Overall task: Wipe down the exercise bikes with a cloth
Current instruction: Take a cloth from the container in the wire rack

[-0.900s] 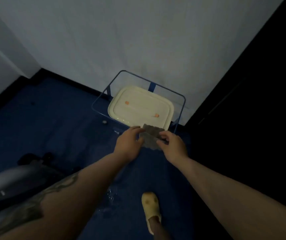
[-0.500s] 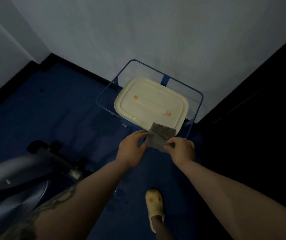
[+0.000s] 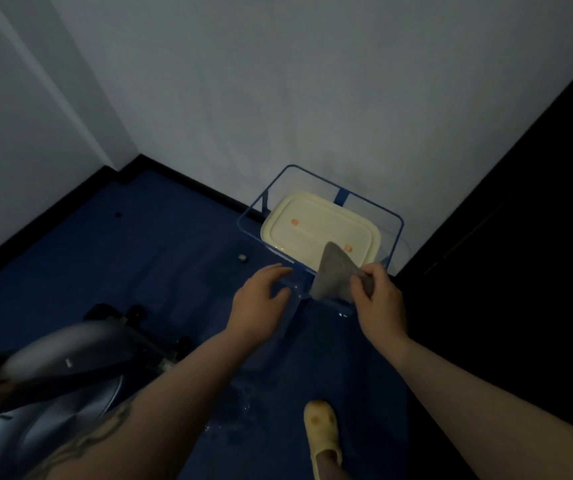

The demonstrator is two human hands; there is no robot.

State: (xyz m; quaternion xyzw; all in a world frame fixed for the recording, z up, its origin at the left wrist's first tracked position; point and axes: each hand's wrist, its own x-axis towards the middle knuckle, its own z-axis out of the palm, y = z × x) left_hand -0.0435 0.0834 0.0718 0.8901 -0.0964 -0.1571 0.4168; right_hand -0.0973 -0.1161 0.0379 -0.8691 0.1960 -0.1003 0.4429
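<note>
A small grey cloth (image 3: 334, 276) hangs from my right hand (image 3: 378, 301), which pinches it at one corner; its free end points up over the cream box. My left hand (image 3: 259, 299) is beside it, fingers apart and empty, a little apart from the cloth. A grey exercise bike (image 3: 49, 372) fills the lower left, blurred, with its black base bar on the floor.
A blue wire-frame rack (image 3: 316, 174) stands against the white wall and holds a cream lidded box (image 3: 309, 225). Dark blue floor has wet patches (image 3: 240, 403) near my yellow shoe (image 3: 321, 429). A black surface runs along the right.
Both hands held the cloth before; my left hand has let go and now only my right hand holds it. The view has tilted up, so the rack sits lower in frame.
</note>
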